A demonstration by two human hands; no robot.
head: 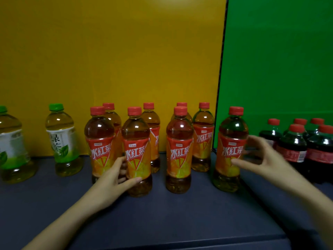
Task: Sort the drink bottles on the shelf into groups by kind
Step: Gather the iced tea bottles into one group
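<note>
The left hand [112,177] grips the front red tea bottle [137,150] low on its label, thumb on the front and fingers curled round its left side. The right hand [261,156] is spread open at the stray red tea bottle [231,150], thumb across the label and fingers beside its right flank; blur hides whether they touch. This bottle stands upright on the shelf [180,222], apart from the red tea group [180,141] and near the cola bottles [295,143]. Close the right hand at mid-label, slide the bottle left and set it beside the group. Keep the wrist clear of the cola bottles. The green tea bottles [62,139] stand at far left.
</note>
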